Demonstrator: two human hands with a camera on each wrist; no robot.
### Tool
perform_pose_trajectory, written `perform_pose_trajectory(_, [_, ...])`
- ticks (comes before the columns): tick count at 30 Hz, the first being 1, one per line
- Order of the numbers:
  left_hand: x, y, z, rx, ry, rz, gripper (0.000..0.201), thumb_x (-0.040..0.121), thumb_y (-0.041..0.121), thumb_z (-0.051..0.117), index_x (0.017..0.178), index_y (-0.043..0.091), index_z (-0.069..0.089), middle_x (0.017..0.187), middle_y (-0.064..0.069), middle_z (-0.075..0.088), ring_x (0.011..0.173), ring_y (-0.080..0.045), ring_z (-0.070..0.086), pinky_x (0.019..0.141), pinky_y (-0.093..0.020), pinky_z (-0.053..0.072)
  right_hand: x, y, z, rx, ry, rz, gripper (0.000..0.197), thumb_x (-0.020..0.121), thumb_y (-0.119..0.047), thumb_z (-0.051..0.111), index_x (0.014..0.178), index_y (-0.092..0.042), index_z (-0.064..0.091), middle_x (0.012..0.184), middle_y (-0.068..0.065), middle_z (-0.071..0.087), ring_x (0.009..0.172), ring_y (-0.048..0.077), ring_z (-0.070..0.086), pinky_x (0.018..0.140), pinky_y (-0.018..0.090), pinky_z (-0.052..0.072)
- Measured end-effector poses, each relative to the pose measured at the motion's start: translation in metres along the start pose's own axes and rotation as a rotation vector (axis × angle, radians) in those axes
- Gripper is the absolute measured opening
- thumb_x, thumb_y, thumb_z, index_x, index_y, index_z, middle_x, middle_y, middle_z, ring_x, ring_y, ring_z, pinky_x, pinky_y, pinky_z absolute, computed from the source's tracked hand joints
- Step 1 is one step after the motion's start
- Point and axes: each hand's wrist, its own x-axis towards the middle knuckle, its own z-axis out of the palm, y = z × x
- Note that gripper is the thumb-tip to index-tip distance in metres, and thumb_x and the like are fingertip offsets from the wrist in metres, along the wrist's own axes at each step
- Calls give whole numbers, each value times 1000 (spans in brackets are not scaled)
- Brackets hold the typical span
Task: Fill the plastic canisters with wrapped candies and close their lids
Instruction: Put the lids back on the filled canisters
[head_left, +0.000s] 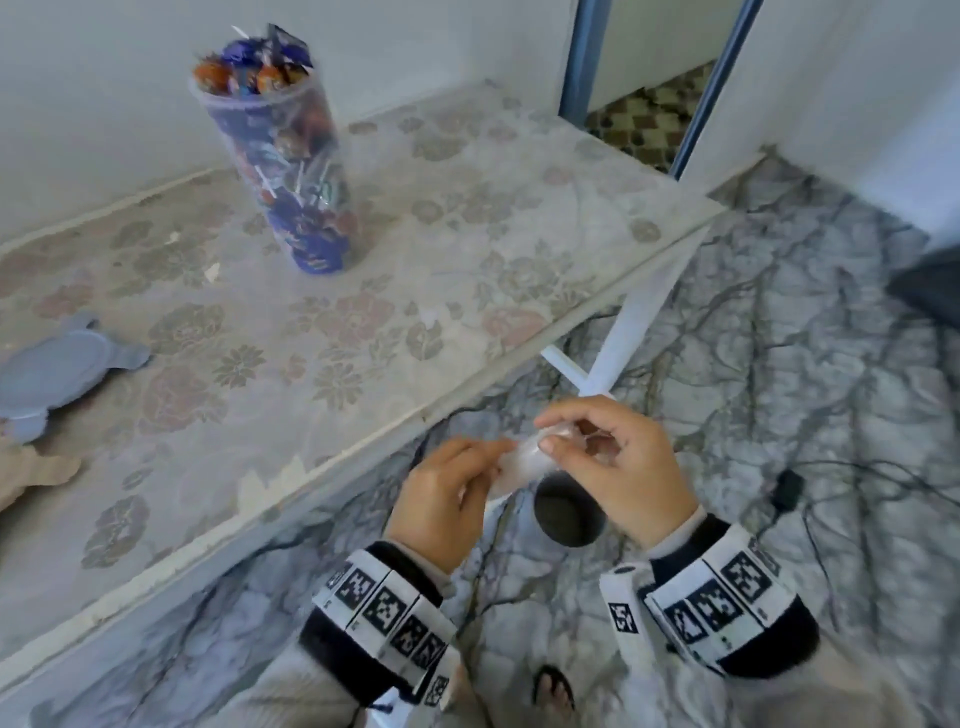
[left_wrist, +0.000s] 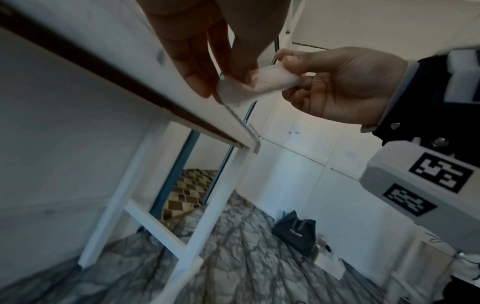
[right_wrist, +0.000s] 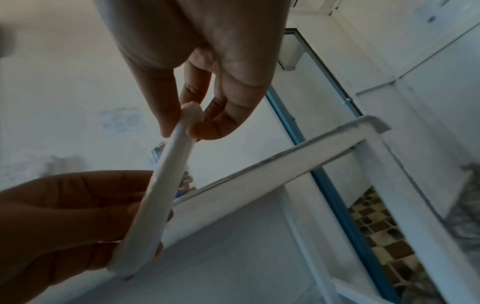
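Both hands hold one white lid (head_left: 511, 465) in the air, beside the edge of the surface (head_left: 467, 249): the left hand (head_left: 441, 506) pinches one side and the right hand (head_left: 618, 467) pinches the other. The canister (head_left: 278, 161), full of wrapped candies (head_left: 249, 67) and without a lid, stands upright far back on the surface, well apart from the hands.

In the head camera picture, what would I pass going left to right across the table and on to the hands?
Blue lid → candy-filled canister → left hand → white piece held between both hands → right hand.
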Motion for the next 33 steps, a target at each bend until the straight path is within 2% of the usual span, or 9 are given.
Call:
perform_pose_trajectory(5, [14, -12, 75, -88, -139, -207, 22, 79, -5, 62, 96, 6, 72, 90, -8, 69, 74, -5, 56, 67, 2, 39, -14, 49, -44, -84, -45, 170, 21, 78, -6, 70, 88, -24, 67, 82, 16, 63, 72, 17, 57, 67, 21, 50])
perform_pose_trajectory(8, [23, -25, 120, -117, -227, -379, 23, 82, -8, 60, 97, 6, 71, 88, 1, 63, 67, -1, 54, 64, -1, 40, -21, 89, -59, -106, -43, 323, 32, 77, 3, 68, 91, -26, 66, 93, 0, 63, 80, 13, 58, 74, 20, 51])
perform_pose_trajectory(10, [27, -41, 152, -108, -307, -444, 24, 83, -6, 59, 98, 9, 71, 90, 3, 64, 75, -8, 58, 69, -7, 45, -24, 121, -64, -144, -12, 388, 29, 76, 3, 66, 95, -19, 69, 96, 1, 62, 85, 18, 60, 79, 29, 52])
perform_pose_trajectory(12, [28, -62, 183, -83, -400, -521, 26, 84, -3, 58, 101, 13, 71, 94, 3, 66, 86, -11, 58, 82, -21, 48, -26, 160, -63, -193, 11, 463, 25, 77, 3, 65, 97, -11, 70, 99, 8, 63, 89, 24, 60, 84, 37, 50])
perform_pose_trajectory(14, [27, -86, 214, -59, -459, -583, 30, 84, -1, 58, 107, 15, 69, 100, 4, 65, 97, -13, 58, 92, -28, 46, -30, 205, -57, -231, 59, 514, 24, 77, 1, 64, 97, -12, 70, 99, 12, 62, 88, 26, 59, 85, 43, 49])
perform_pose_trajectory(18, [22, -132, 271, -2, -541, -607, 35, 85, -2, 55, 117, 10, 64, 120, -7, 62, 113, -22, 56, 97, -25, 40, -44, 303, -37, -281, 124, 633, 25, 82, -1, 60, 104, -10, 68, 108, 12, 61, 97, 26, 57, 87, 33, 46])
perform_pose_trajectory(25, [8, -208, 341, -18, -615, -627, 35, 85, -3, 56, 118, 10, 62, 120, -5, 63, 114, -20, 56, 103, -30, 39, -75, 452, 3, -358, 37, 938, 36, 85, -8, 55, 120, -19, 58, 123, 9, 53, 112, 26, 51, 93, 28, 37])
perform_pose_trajectory(30, [8, -238, 364, -7, -618, -606, 37, 84, -2, 56, 116, 14, 63, 117, -2, 65, 112, -17, 58, 104, -31, 40, -79, 496, 13, -301, -31, 1010, 42, 89, -9, 54, 128, -21, 54, 125, 7, 57, 107, 25, 58, 94, 35, 47])
perform_pose_trajectory(33, [12, -235, 365, -43, -599, -613, 36, 85, -2, 55, 116, 13, 64, 115, -2, 65, 111, -17, 58, 102, -31, 42, -80, 496, 12, -221, 54, 1000, 39, 89, -6, 55, 125, -18, 57, 114, 3, 58, 91, 20, 57, 86, 27, 46])
